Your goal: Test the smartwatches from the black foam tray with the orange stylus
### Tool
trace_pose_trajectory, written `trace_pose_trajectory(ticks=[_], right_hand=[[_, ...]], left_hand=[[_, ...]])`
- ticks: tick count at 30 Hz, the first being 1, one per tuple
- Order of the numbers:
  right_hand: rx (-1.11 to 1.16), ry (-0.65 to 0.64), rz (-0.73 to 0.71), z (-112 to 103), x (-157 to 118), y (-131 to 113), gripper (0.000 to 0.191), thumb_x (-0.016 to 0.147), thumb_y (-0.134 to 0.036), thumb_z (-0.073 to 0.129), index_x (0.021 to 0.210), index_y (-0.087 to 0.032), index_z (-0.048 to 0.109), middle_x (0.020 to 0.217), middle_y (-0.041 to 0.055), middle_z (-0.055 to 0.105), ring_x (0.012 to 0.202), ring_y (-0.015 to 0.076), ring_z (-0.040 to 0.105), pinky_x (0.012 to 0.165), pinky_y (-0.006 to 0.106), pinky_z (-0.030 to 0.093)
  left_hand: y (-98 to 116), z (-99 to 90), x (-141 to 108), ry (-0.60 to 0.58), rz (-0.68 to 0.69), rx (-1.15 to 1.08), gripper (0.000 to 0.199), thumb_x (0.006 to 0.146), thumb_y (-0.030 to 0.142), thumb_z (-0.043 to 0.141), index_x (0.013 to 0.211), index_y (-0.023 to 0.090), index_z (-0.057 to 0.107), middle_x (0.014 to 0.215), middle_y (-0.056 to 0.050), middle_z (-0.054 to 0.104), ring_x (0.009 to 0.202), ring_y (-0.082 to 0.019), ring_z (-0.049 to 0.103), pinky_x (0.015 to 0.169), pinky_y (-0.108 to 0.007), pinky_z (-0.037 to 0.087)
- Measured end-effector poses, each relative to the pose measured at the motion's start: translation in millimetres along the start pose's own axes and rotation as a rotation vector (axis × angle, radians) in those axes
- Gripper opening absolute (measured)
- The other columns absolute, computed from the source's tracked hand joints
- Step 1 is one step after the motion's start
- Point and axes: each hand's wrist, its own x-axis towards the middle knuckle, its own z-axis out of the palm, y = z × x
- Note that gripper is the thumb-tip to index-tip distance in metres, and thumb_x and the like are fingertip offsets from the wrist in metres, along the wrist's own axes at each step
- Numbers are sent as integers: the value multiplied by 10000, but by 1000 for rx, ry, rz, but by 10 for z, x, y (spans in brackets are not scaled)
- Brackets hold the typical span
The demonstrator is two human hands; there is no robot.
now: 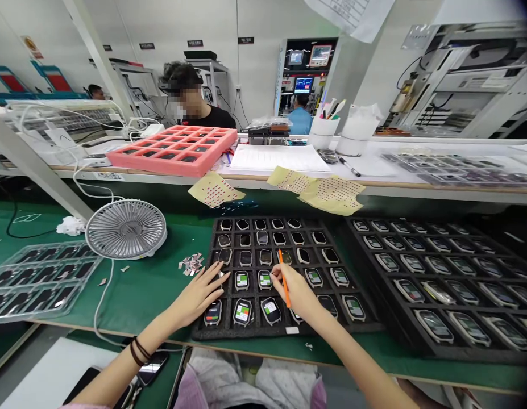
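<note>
Head view: right fingers (294, 275) pinch an orange stick (284, 280); left fingers (210, 274), seemingly empty, spread over a black tray (246, 334).

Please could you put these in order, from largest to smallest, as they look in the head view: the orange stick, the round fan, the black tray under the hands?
1. Black tray, clearly the largest
2. Round fan
3. Orange stick, clearly the smallest

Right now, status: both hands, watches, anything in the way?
Left hand spread over left side of black tray. Right hand holding orange stick, fingertips by a lit watch. Tray's front row partly hidden by that hand.
</note>
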Motion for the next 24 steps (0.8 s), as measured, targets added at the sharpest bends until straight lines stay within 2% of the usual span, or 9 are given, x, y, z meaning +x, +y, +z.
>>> trace_pose_trajectory(ticks=[6,10,12,15,17,20,22,24], right_hand=[[-264,-26,39,286,61,19,94,886,-210,431,856,-217,520,833,128,628,824,315,613,737,459,483],[-265,-61,66,310,103,26,152,913,-208,375,887,-202,525,890,153,645,840,313,631,739,450,491],[-217,-78,90,285,117,17,179,931,-225,348,920,-197,525,928,152,651,828,295,643,716,421,498],[-173,-69,91,239,131,16,203,945,-250,336,932,-197,532,924,137,659,828,276,650,714,392,494],[-157,-57,81,223,136,19,203,943,-241,344,922,-191,539,902,129,664,825,262,647,729,380,486],[-87,-91,69,244,144,11,211,948,-216,344,902,-180,547,837,94,667,737,208,640,696,323,480],[-59,-129,80,288,161,7,222,954,-203,340,898,-173,553,781,70,660,685,184,634,664,287,476],[-108,-123,64,337,188,13,197,937,-162,364,936,-149,560,817,100,659,753,204,647,707,299,476]], left_hand=[[14,-84,-77,-25,1,-44,483,971,375,355,1445,309,285,1540,-41,226,1390,-234,286,1121,-418,284],[-8,-96,-20,-41,17,-92,450,981,348,331,1427,297,325,1495,-39,351,1360,-203,351,1135,-427,258],[-23,-73,98,32,-6,-89,415,978,338,335,1380,265,408,1440,-54,440,1317,-208,412,1128,-441,266],[-69,-29,359,184,-81,-43,384,960,344,372,1308,228,489,1386,-90,490,1255,-236,468,1049,-422,373],[-100,-9,536,203,-109,16,366,956,337,379,1276,220,511,1342,-94,526,1214,-244,497,991,-412,415],[-102,2,721,159,-170,189,324,953,302,366,1152,176,589,1173,-109,624,1081,-263,567,874,-408,454],[-79,-2,771,151,-211,337,330,947,256,348,1073,124,622,1075,-140,647,989,-280,594,803,-400,455],[-54,-13,776,145,-241,455,352,936,224,328,1024,97,644,972,-158,659,869,-275,612,739,-388,448]])
